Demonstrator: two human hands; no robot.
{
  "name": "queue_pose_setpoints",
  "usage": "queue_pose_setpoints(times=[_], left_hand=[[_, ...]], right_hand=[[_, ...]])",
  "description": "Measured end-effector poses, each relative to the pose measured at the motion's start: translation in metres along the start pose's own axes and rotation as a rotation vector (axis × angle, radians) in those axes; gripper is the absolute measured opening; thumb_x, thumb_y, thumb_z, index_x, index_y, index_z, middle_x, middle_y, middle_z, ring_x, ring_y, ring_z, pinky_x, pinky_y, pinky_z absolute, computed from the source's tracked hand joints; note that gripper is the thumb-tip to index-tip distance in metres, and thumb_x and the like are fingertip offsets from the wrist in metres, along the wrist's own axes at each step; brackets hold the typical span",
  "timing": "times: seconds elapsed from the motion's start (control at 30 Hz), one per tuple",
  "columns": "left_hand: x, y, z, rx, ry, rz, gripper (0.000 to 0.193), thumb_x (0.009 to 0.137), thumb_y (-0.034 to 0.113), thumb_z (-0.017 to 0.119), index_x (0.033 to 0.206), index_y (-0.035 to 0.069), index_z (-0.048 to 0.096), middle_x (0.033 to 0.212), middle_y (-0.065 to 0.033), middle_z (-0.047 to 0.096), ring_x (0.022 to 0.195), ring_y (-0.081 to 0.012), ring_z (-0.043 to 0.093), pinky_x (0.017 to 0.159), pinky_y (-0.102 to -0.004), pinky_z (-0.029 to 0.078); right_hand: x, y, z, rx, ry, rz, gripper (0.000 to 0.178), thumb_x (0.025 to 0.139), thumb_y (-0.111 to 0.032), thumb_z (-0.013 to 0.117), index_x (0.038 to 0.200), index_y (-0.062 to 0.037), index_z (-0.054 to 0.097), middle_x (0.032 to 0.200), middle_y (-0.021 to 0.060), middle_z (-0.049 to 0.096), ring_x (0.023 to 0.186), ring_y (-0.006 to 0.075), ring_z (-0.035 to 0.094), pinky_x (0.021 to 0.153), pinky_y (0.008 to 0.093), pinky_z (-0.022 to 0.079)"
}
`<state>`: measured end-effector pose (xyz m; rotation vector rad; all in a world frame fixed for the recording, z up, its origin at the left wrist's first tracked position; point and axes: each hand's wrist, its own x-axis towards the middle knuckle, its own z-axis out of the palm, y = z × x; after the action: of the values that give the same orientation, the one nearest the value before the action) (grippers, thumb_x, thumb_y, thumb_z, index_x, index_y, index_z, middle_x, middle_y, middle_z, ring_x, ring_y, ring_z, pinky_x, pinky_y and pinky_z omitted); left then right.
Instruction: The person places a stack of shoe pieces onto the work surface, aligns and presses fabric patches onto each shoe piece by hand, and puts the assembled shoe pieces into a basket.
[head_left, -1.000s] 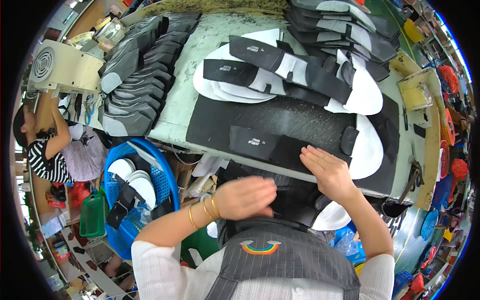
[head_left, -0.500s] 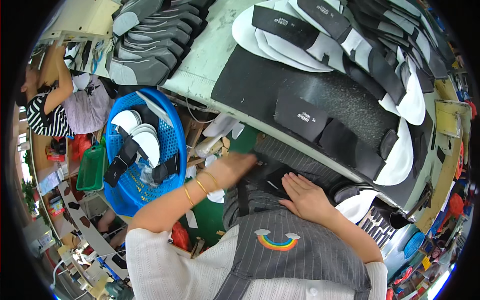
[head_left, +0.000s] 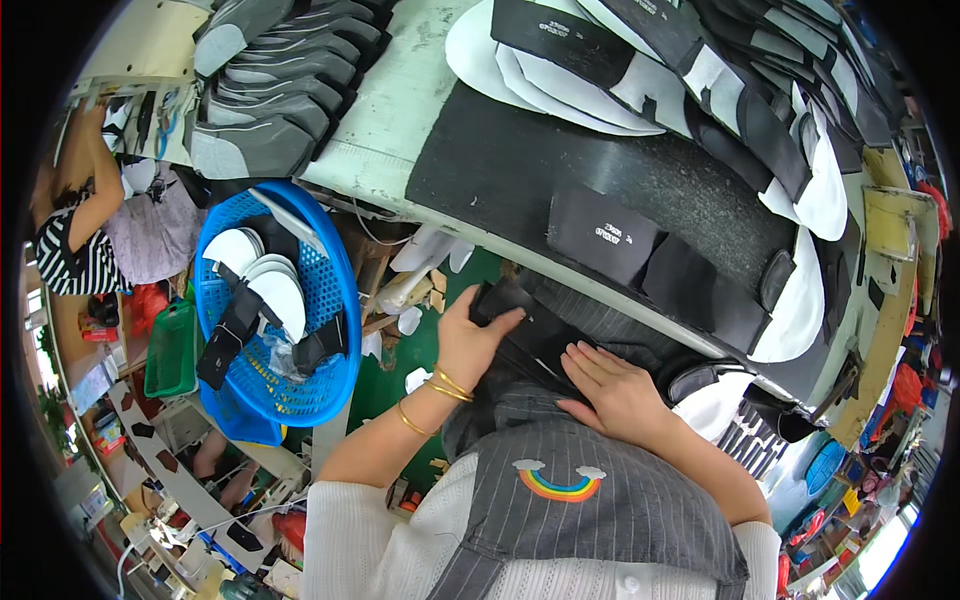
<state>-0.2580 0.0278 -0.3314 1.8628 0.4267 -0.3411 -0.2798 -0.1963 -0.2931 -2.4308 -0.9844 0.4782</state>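
Across my lap lies a black shoe-upper piece (head_left: 540, 328) with a padded part and a white rounded end (head_left: 712, 408). My left hand (head_left: 478, 338) pinches its far-left end, thumb on top. Flat on its middle rests my right hand (head_left: 618, 392), fingers stretched out, holding nothing. Just beyond, a similar upper piece (head_left: 605, 238), black with a white end, lies on a dark mat (head_left: 480, 150) near the table edge. A striped grey apron (head_left: 570, 450) is under the piece and over my legs.
Several white-and-black pieces (head_left: 570, 90) overlap at the far right of the table (head_left: 375, 130). Grey uppers (head_left: 262, 148) are stacked far left. A blue basket (head_left: 345, 290) holding similar pieces stands left, beside a green basket (head_left: 172, 350). Another person (head_left: 75, 235) is beyond.
My left hand, blurred over the piece before, now grips its left end, which is lifted a little. The right hand stays in place. The view has shifted slightly.
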Motion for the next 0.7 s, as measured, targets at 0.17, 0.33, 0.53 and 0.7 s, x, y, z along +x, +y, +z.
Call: queue_pose_setpoints(times=[0.17,0.33,0.53,0.7], left_hand=[[0.007,-0.022,-0.004,-0.782,0.114,-0.387,0.023,0.086,0.018,0.068,0.094,-0.004,0.063,0.087,-0.0068,0.066,0.075,-0.0132,0.061,0.066,-0.0268,0.049],[0.01,-0.024,-0.015,0.005,0.126,0.298,0.046,0.081,0.028,0.071,0.111,-0.003,0.055,0.084,-0.013,0.063,0.079,-0.0189,0.062,0.069,-0.0308,0.049],[0.035,0.023,-0.06,-0.175,0.741,0.301,0.021,0.091,0.008,0.052,0.11,0.0,0.051,0.087,-0.0106,0.061,0.076,-0.019,0.059,0.071,-0.0295,0.05],[-0.006,0.109,0.005,0.757,-0.012,1.46,0.023,0.085,0.015,0.059,0.104,0.001,0.061,0.104,-0.0093,0.06,0.1,-0.0214,0.057,0.086,-0.0368,0.047]], right_hand=[[0.004,-0.002,0.001,0.06,0.027,-0.012,0.05,0.085,-0.035,0.063,0.117,0.002,0.057,0.121,0.0177,0.059,0.115,0.0281,0.056,0.096,0.0375,0.047],[0.005,0.004,0.001,0.058,0.029,-0.02,0.049,0.085,-0.035,0.063,0.117,0.0019,0.058,0.12,0.0173,0.06,0.114,0.0282,0.057,0.096,0.0375,0.047],[-0.002,0.005,-0.003,0.076,0.151,-0.011,0.045,0.084,-0.033,0.064,0.112,0.0021,0.059,0.115,0.0166,0.062,0.109,0.0284,0.059,0.093,0.037,0.049],[-0.018,0.002,-0.047,-0.001,0.653,-0.291,0.029,0.069,-0.012,0.078,0.09,-0.0003,0.064,0.085,0.0082,0.065,0.071,0.0213,0.064,0.059,0.0293,0.052]])
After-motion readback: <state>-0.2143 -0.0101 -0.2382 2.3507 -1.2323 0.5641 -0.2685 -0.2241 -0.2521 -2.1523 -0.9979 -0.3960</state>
